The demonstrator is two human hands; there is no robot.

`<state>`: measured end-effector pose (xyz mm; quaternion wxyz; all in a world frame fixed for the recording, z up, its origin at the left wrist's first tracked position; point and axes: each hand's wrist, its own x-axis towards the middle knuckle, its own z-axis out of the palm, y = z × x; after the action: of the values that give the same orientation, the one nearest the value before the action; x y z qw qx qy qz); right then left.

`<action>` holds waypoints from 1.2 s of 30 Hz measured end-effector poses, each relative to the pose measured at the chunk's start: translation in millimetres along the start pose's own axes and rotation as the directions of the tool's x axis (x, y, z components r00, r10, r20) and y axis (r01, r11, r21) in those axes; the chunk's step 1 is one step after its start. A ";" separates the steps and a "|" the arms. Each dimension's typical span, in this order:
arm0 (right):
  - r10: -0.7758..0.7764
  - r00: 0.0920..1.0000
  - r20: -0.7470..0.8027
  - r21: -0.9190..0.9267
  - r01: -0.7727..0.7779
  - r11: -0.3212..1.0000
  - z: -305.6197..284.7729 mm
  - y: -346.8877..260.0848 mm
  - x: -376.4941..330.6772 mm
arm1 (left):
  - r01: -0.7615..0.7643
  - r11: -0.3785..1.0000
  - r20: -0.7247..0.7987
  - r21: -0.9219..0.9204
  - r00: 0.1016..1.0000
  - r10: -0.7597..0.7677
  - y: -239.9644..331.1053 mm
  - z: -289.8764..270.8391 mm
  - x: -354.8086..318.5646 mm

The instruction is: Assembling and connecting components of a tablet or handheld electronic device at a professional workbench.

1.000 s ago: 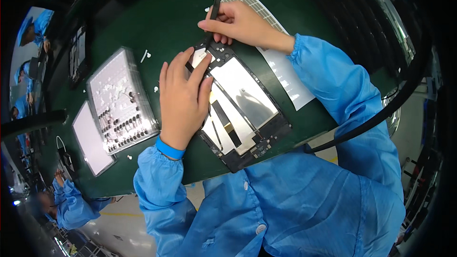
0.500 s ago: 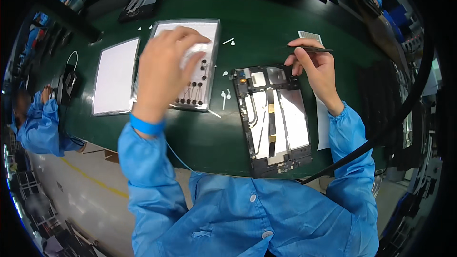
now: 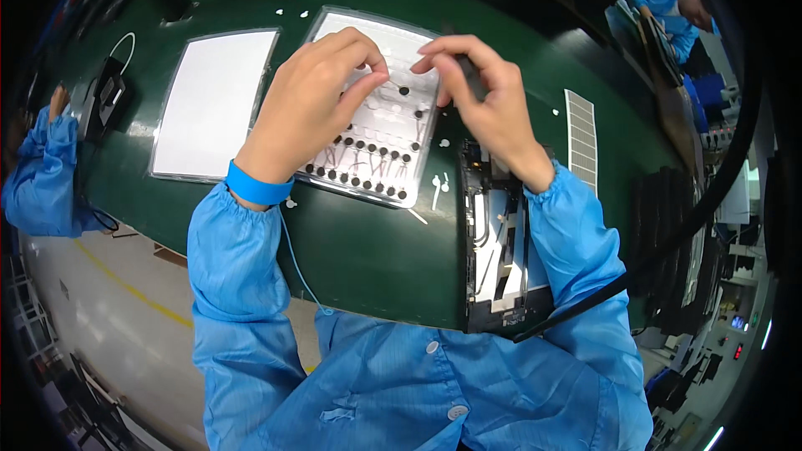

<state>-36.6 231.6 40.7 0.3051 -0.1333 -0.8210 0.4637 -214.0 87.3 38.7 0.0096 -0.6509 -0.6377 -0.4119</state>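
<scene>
Above a clear tray (image 3: 359, 188) with rows of small black round parts on thin leads, my left hand (image 3: 313, 100) is closed in a pinch. One small black round part (image 3: 404, 90) hangs by its lead at those fingertips. My right hand (image 3: 489, 96) is beside it over the tray's right edge, fingers curled, thumb and forefinger toward the part. The dark tweezers it held a moment ago are mostly hidden behind the fingers. Under my right forearm lies an opened tablet-like device (image 3: 501, 259) with a black frame and silvery inside, partly covered by the sleeve.
A white sheet-like tray (image 3: 213, 100) lies at the left. Small white peeled bits (image 3: 436, 192) are scattered on the green table (image 3: 359, 259). A label strip (image 3: 582, 138) is at the right, and a black cable (image 3: 668, 242) crosses there. Another person (image 3: 668, 12) sits far right.
My right hand has moved left from above the device to the tray, next to my left hand. A black round part now shows at my left fingertips. The view has shifted.
</scene>
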 end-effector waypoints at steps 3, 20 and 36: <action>-0.195 0.981 0.016 -0.245 0.193 0.950 13.9 7.4 -4.2 | 0.039 0.998 -0.018 0.040 0.999 -0.038 -0.3 0.3 -3.0; -0.131 0.981 -0.146 0.162 0.154 0.975 16.3 23.7 -14.0 | 0.162 0.966 -0.037 -0.201 0.984 -0.173 18.0 12.3 -1.3; -0.059 0.998 0.005 0.260 0.056 0.964 11.9 22.3 -12.6 | -0.061 0.978 -0.070 0.201 0.995 0.076 20.5 14.9 -3.1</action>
<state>-35.6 229.1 12.6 0.3280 -0.0654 -0.7586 0.5592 -188.6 88.9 37.7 0.1134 -0.6520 -0.6518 -0.3703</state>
